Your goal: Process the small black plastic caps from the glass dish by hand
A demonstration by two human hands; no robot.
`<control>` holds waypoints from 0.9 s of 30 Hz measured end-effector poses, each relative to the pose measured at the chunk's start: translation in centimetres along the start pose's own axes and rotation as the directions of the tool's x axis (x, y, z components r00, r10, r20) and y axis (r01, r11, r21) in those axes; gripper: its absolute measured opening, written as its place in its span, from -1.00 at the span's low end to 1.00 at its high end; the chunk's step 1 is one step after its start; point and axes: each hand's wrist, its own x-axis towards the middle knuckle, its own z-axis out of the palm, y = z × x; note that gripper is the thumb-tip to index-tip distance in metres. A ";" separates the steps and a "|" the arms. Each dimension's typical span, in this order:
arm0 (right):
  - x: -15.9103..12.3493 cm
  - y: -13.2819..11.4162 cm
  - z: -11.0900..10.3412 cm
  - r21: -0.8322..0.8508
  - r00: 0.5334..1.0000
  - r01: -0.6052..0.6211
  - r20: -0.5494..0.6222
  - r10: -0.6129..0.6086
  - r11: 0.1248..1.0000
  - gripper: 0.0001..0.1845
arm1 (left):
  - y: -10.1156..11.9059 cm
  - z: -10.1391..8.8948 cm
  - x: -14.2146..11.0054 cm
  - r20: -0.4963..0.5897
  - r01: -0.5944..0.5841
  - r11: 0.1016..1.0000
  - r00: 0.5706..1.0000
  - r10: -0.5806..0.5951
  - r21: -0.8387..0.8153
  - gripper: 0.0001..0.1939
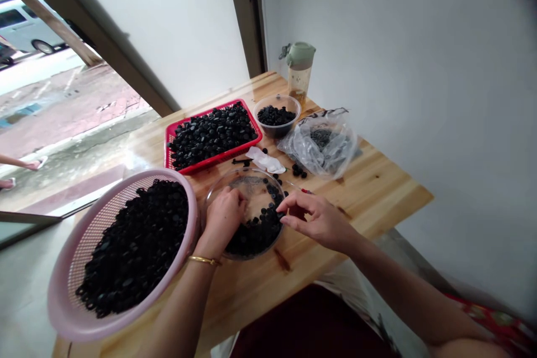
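A clear round bowl (pixel 257 202) stands on the wooden table, with small black round pieces (pixel 254 238) in its near and right parts. My left hand (pixel 224 215), a gold bangle at its wrist, reaches in over the bowl's left side. Its fingers are curled closed, and what they hold is hidden. At the right rim my right hand (pixel 314 218) pinches thumb and forefinger together around what looks like one small black round piece. Close to my left forearm, a pink basket (pixel 193 218) leans, heaped with black ring-like parts (pixel 138 246).
Behind the bowl are a red basket (pixel 257 130) of black pieces, a plastic tub (pixel 277 130), and a clear bag (pixel 335 151). A green-lidded jug (pixel 301 70) stands farther back. White crumpled tissue (pixel 266 160), loose black pieces (pixel 299 170) and a red-ended tool (pixel 306 191) lie between.
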 end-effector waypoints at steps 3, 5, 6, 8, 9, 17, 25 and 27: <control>0.0 0.1 0.3 0.038 1.000 -0.027 -0.011 0.028 0.999 -0.84 | 0.4 -0.2 -0.3 -0.014 0.002 1.000 1.000 -0.002 0.007 -0.81; 0.0 0.1 0.6 0.116 0.997 -0.070 -0.012 0.072 0.991 -0.81 | 0.6 -0.6 -0.8 -0.046 0.003 1.000 0.999 -0.003 0.006 -0.82; 0.0 0.1 0.8 0.170 0.995 -0.093 -0.009 0.096 0.981 -0.79 | 0.6 -0.9 -1.1 -0.066 0.007 1.000 0.998 -0.007 0.004 -0.82; 0.1 0.2 1.2 0.278 0.992 -0.124 -0.003 0.130 0.953 -0.76 | 0.5 -1.3 -1.8 -0.103 0.018 1.000 0.995 -0.018 -0.001 -0.79; 0.2 0.1 1.4 0.322 0.991 -0.129 -0.002 0.137 0.938 -0.75 | 0.5 -1.5 -2.0 -0.114 0.022 1.000 0.993 -0.022 -0.004 -0.77; 0.2 0.0 2.6 0.397 0.992 -0.117 0.012 0.122 0.911 -0.77 | 0.4 -1.0 -1.1 -0.037 -0.009 0.999 0.999 0.010 0.038 -0.77; -0.2 0.2 2.2 0.389 0.989 -0.142 0.014 0.149 0.910 -0.77 | 0.8 -0.4 -1.0 0.025 0.061 0.996 0.998 -0.063 0.070 -0.76; -0.3 0.2 2.1 0.387 0.988 -0.145 0.009 0.153 0.910 -0.78 | 0.7 -0.3 -1.3 0.034 0.073 0.996 0.997 -0.075 0.057 -0.76</control>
